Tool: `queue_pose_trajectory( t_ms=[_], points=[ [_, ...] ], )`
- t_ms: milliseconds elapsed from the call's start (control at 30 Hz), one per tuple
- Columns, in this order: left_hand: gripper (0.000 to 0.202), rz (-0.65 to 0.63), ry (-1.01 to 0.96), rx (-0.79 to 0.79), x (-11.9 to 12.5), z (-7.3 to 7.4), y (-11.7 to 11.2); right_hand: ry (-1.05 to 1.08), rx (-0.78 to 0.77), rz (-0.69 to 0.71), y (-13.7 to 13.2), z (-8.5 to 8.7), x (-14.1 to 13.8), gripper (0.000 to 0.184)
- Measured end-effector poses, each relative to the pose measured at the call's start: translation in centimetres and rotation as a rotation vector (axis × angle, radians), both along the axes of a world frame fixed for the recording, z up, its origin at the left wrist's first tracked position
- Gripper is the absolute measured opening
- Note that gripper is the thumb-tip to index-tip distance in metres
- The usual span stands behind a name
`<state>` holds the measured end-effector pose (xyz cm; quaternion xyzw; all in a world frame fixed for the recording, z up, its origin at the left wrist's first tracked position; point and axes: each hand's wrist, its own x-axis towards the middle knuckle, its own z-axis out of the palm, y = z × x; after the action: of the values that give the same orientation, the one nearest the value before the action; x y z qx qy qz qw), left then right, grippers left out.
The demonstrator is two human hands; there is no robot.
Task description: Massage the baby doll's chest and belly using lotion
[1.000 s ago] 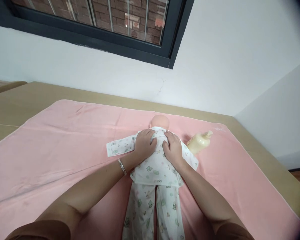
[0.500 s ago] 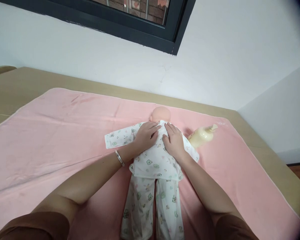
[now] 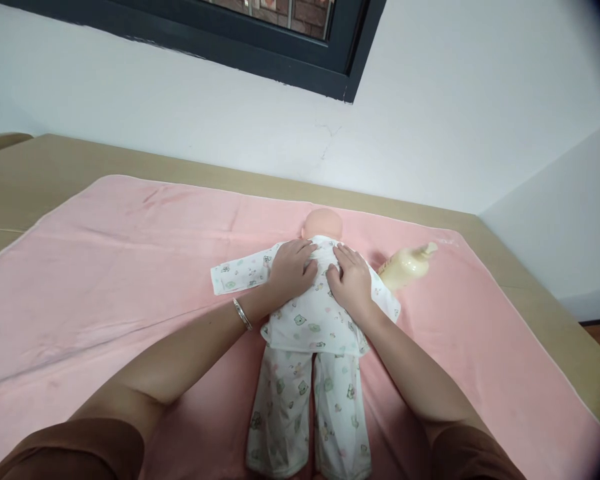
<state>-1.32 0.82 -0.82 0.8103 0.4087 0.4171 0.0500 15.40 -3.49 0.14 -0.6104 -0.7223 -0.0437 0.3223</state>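
A baby doll (image 3: 323, 223) lies stretched out on a pink blanket (image 3: 180, 227), its bald head toward the wall. It wears a white printed top (image 3: 315, 323) and matching trousers (image 3: 283, 407). My left hand (image 3: 293, 268) rests flat on the upper left of the top, fingers pointing inward, with a silver bangle on the wrist. On the upper right of the top lies my right hand (image 3: 351, 279), its fingers also laid out flat. A gap of printed cloth shows between the two hands. The doll's left-side sleeve (image 3: 240, 272) sticks out sideways.
Right of the doll, a pale yellow pump bottle (image 3: 405, 265) lies tilted on the blanket. The blanket covers a light wooden surface (image 3: 525, 307) that meets a white wall (image 3: 260, 133). Above is a dark window frame (image 3: 300, 67).
My hands have moved slightly apart on the doll's upper torso, uncovering a little more cloth between them. The camera view has shifted slightly. The bottle stays where it was.
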Motion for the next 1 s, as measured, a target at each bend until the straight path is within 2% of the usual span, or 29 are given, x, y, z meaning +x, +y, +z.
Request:
queue_pose_trajectory(
  t_ms=[100,167,267,367,467,533,633,800,867,1000],
  points=[
    [0.041,-0.081,0.065,-0.018,-0.1,0.0,0.3,-0.042,-0.089,0.068,0.6,0.2,0.5,0.053],
    [0.041,-0.120,0.080,-0.002,-0.1,-0.1,0.5,-0.046,-0.092,0.088,0.7,0.2,0.6,0.054],
    [0.035,-0.116,0.042,0.028,-0.1,-0.3,0.4,-0.011,-0.009,0.082,0.4,0.0,0.3,0.046],
    [0.026,-0.085,0.006,0.036,-0.1,-0.4,0.3,0.062,0.118,0.017,-0.3,-0.3,-0.2,0.034],
    [0.018,-0.042,-0.016,0.013,0.0,-0.4,0.1,0.111,0.162,-0.047,-0.7,-0.4,-0.4,0.027],
    [0.019,-0.022,-0.029,-0.006,0.0,-0.4,0.0,0.106,0.136,-0.038,-0.7,-0.3,-0.4,0.029],
    [0.030,-0.024,0.018,-0.025,0.0,-0.2,0.0,0.040,0.036,0.029,-0.1,-0.1,0.0,0.041],
    [0.039,-0.104,0.120,0.002,0.0,0.1,0.3,-0.027,-0.084,0.068,0.7,0.2,0.5,0.052],
    [0.036,-0.128,0.098,0.018,0.0,0.0,0.4,-0.014,-0.054,0.084,0.7,0.1,0.5,0.050],
    [0.027,-0.127,0.013,0.042,-0.1,-0.4,0.3,0.075,0.098,0.091,0.2,-0.5,0.3,0.036]
  ],
)
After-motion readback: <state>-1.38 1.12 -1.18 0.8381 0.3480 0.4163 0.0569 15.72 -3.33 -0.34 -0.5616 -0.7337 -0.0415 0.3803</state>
